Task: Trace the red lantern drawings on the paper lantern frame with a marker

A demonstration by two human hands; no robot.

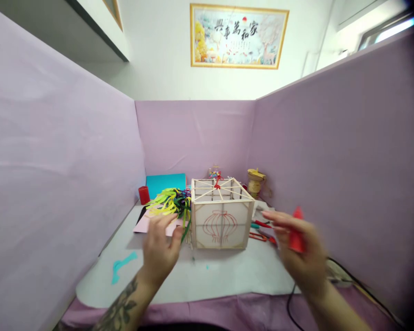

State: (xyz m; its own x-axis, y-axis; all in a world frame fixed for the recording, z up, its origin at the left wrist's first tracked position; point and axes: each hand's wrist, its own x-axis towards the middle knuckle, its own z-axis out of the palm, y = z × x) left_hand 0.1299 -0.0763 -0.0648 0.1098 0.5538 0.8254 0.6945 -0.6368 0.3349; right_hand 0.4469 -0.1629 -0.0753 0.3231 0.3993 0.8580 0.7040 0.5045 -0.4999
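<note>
Now right hand grips red marker — beside lantern.

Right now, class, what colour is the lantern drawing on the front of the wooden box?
Red, on the box's pale front panel; the head view shows it best.

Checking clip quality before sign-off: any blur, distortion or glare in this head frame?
Head view: the right hand and its red object are motion-smeared; the left hand is softer too, while the wooden lantern frame is sharp. Wide-angle bending bows the purple partition; the top-right window glares, and that corner darkens.
</note>
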